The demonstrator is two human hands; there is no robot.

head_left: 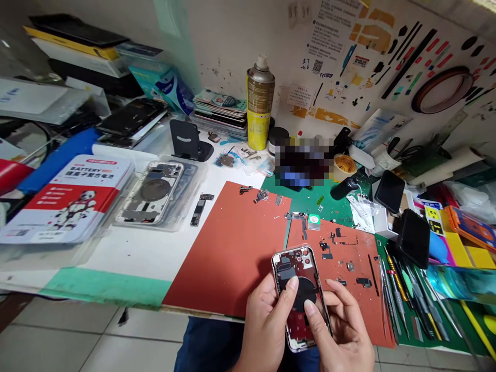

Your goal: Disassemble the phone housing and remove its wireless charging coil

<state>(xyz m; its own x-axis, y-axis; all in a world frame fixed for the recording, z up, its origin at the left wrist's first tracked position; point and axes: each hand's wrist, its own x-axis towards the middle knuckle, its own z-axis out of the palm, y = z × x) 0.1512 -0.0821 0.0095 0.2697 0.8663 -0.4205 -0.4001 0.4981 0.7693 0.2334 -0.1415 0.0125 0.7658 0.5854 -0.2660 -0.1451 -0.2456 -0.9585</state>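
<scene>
Left hand point(267, 315) and right hand point(343, 330) grip one silver-rimmed, rectangular phone housing point(298, 268) by its long sides, over the near part of the orange-red sheet point(220, 258), a thumb of each on its single round black disc point(304, 290) and neither hand clearly nearer. Its long axis points away from the person, the far end leaning left. About the white-topped desk point(145, 262) are one second silver housing point(145, 209), one L-shaped black circuit board point(201, 209), one yellow aerosol can point(259, 108) and two black phone-shaped slabs point(413, 238).
</scene>
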